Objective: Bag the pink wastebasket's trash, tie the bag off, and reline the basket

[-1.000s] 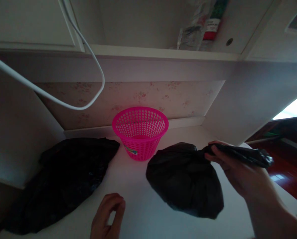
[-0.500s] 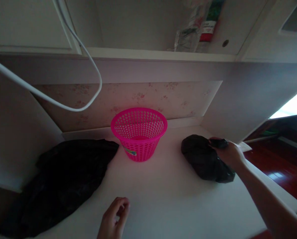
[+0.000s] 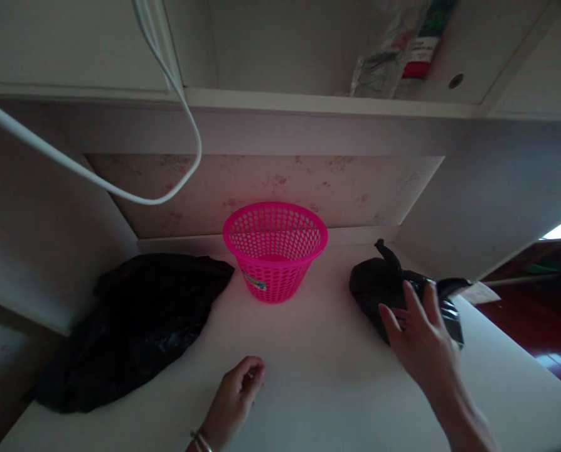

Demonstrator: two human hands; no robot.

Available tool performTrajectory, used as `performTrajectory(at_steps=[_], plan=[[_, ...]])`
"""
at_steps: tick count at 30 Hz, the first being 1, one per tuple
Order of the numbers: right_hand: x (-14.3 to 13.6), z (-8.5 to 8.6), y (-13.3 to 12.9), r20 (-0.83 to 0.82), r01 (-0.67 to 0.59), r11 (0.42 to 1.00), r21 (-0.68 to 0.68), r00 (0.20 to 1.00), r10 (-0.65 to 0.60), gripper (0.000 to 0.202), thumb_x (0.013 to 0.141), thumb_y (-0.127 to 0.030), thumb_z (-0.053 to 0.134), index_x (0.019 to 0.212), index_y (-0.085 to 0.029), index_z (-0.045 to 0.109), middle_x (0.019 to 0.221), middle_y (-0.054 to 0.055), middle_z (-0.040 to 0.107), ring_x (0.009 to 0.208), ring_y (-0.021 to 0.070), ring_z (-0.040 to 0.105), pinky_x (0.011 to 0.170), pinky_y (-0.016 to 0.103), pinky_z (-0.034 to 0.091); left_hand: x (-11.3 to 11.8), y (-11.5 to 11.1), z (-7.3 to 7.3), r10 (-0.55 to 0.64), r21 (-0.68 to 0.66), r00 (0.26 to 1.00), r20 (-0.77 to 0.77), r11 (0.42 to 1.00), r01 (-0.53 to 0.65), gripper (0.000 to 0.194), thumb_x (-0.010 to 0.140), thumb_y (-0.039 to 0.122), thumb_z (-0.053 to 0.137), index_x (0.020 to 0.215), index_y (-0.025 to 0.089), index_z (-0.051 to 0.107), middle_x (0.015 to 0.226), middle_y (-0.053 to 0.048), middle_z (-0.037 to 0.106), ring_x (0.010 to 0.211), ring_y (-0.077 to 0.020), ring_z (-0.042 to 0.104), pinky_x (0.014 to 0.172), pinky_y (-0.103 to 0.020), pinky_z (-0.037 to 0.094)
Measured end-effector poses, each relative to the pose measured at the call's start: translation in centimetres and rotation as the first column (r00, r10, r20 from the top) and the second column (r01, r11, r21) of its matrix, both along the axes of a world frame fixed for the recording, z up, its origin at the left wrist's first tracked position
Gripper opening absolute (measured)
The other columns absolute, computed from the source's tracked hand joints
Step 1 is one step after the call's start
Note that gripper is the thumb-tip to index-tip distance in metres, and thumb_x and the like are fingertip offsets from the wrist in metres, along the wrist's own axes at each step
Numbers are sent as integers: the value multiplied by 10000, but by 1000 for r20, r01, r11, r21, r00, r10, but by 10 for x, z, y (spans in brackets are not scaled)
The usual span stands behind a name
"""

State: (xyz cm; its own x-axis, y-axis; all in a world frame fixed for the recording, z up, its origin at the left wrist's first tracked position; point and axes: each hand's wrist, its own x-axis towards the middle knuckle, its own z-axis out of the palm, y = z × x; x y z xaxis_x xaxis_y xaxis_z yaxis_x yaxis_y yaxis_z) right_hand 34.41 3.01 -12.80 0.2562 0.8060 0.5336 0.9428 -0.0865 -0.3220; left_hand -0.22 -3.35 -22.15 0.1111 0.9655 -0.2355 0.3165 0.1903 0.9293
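My right hand (image 3: 419, 336) is open, fingers spread, just in front of a knotted black plastic bag (image 3: 372, 285) at the right of the white tabletop. Two tied ends of the bag stick up, one at the back and one to the right. Whether the fingertips touch the bag, I cannot tell. Over the front middle of the table, my left hand (image 3: 238, 389) is curled with thumb and fingers together, and nothing shows in it. Between the two sides stands a pink perforated plastic basket (image 3: 278, 279), upright against the back. A larger black plastic bag (image 3: 153, 320) lies crumpled on the left.
Above the white table (image 3: 309, 376) runs an open cabinet shelf (image 3: 309, 103) holding bottles (image 3: 416, 59) and clear packaging. A white cable (image 3: 158, 199) loops down at upper left. Side panels bound the table, and a white paper (image 3: 480, 293) lies by the right edge.
My right hand has let go of the tied bag's top and drawn back toward me, opening. The bag's ends now stand free. My left hand stays curled. The view has shifted slightly left.
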Motion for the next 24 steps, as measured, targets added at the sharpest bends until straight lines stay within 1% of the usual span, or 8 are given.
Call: performTrajectory(at_steps=[2, 4, 5, 7, 9, 13, 17, 24], plan=[[-37, -19, -11, -271, -175, 985, 6, 947, 170, 489, 944, -519, 503, 1308, -206, 596, 1067, 133, 733, 625, 174, 692, 585, 283, 538, 5, 5, -1, -9, 2, 1000, 24, 1000, 9, 445, 909, 593, 492, 963, 177, 641, 741, -6, 588, 623, -157, 512, 591, -273, 416], [-77, -47, -21, -458, -412, 904, -113, 829, 321, 396, 967, -501, 457, 1094, -200, 680, 711, 32, 710, 513, 145, 620, 520, 235, 469, 9, 10, -3, -5, 9, 999, 36, 1000, 4, 415, 912, 565, 491, 932, 179, 641, 733, -1, 579, 633, -160, 520, 605, -276, 421], [-97, -62, -27, -503, -521, 830, -198, 781, 370, 383, 980, -478, 436, 952, -202, 701, 600, 7, 660, 489, 142, 597, 491, 225, 422, 10, 12, -5, 2, 20, 999, 34, 1000, -3, 397, 913, 550, 494, 920, 181, 640, 728, 1, 574, 653, -164, 531, 629, -278, 428], [-133, -89, -41, -569, -665, 684, -301, 700, 431, 339, 978, -393, 459, 840, -204, 704, 598, 5, 668, 535, 142, 620, 502, 217, 383, 11, 14, -8, 18, 43, 999, 28, 999, -19, 373, 915, 530, 501, 912, 183, 639, 726, 2, 577, 704, -175, 559, 684, -283, 442], [-160, -109, -56, -583, -716, 595, -364, 674, 454, 259, 950, -288, 498, 824, -217, 713, 684, 7, 725, 604, 146, 663, 541, 211, 386, 11, 14, -11, 27, 61, 999, 19, 998, -28, 371, 916, 529, 505, 927, 184, 640, 736, -4, 597, 736, -188, 583, 714, -289, 454], [-182, -120, -74, -378, -718, 570, -399, 695, 612, 171, 923, -228, 545, 842, -256, 693, 825, -4, 769, 757, 178, 713, 696, 235, 405, 11, 11, -12, 34, 97, 999, -14, 995, -33, 355, 922, 512, 510, 948, 184, 645, 786, -28, 650, 759, -203, 612, 737, -300, 465], [-176, -116, -75, -422, -739, 561, -372, 674, 607, 192, 959, -228, 520, 856, -251, 680, 844, -18, 765, 765, 151, 712, 667, 216, 382, 14, 9, -12, 26, 115, 999, -32, 993, -22, 302, 920, 475, 537, 930, 197, 654, 824, -37, 685, 793, -207, 630, 769, -298, 466], [-173, -117, -76, -418, -756, 555, -347, 655, 630, 232, 975, -241, 490, 853, -224, 686, 822, 14, 751, 756, 158, 692, 681, 229, 390, 11, 7, -6, 40, 105, 999, -12, 994, -38, 322, 929, 486, 515, 919, 193, 649, 782, -32, 677, 744, -201, 629, 711, -285, 481]])
